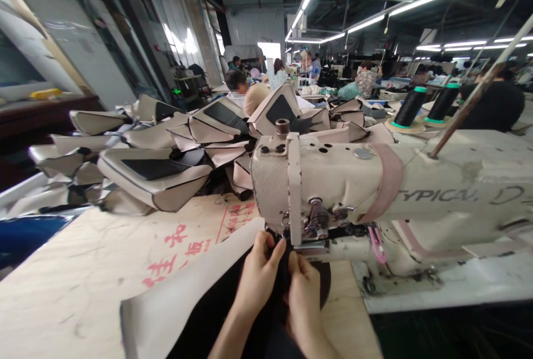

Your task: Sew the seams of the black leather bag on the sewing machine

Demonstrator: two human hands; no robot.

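Note:
Both my hands are at the needle end of a cream sewing machine (333,181), gripping a black and off-white sheet of cover material (191,287). My left hand (262,270) pinches the black part between thumb and curled fingers, just below the machine's head. Close beside it, my right hand (303,287) has its fingers closed on the black material's edge. The off-white part spreads to the left over the wooden tabletop. The needle and presser foot are mostly hidden behind my fingers and the machine head.
A large heap of sewn beige and black covers (158,175) lies behind the wooden table (104,259). Two black thread cones (410,108) stand on top of the machine. Several people sit at other stations beyond, one person (250,92) just behind the heap.

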